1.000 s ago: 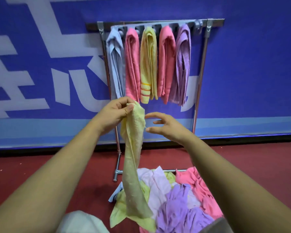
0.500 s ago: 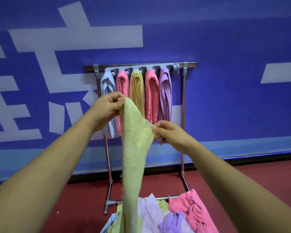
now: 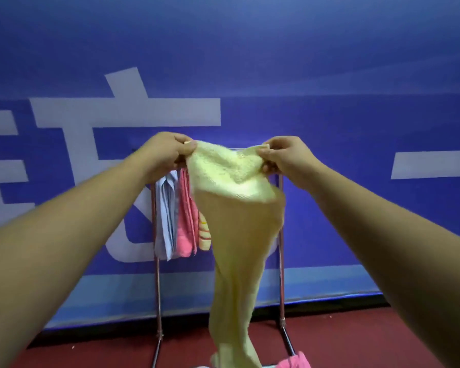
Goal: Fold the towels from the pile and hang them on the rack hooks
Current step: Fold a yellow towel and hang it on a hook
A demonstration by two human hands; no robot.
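Straight ahead, two bare forearms reach up in front of a blue wall with large white lettering. The left hand [image 3: 168,152] pinches one top corner of a pale yellow towel [image 3: 237,221] between thumb and fingers, and the right hand [image 3: 284,158] pinches the opposite top corner. Each grip is clamped on the cloth, and the top edge sags a little between them.

Below the hands the towel narrows into a twisted, bunched column that hangs past the bottom of the view. Behind it stands a metal rack [image 3: 280,261]. A light blue towel [image 3: 166,216], a pink towel [image 3: 185,221] and a yellow striped towel [image 3: 205,232] hang at the rack's left side. The hooks are hidden by hands and cloth. A scrap of pink cloth [image 3: 294,362] from the pile shows at the bottom edge.

The held towel looks light, soft and limp, with a nubbly terry surface unlikely to slip. It probably keeps no shape of its own, so corners and edges are the places to hold. The twisted lower half likely needs shaking out before any fold.
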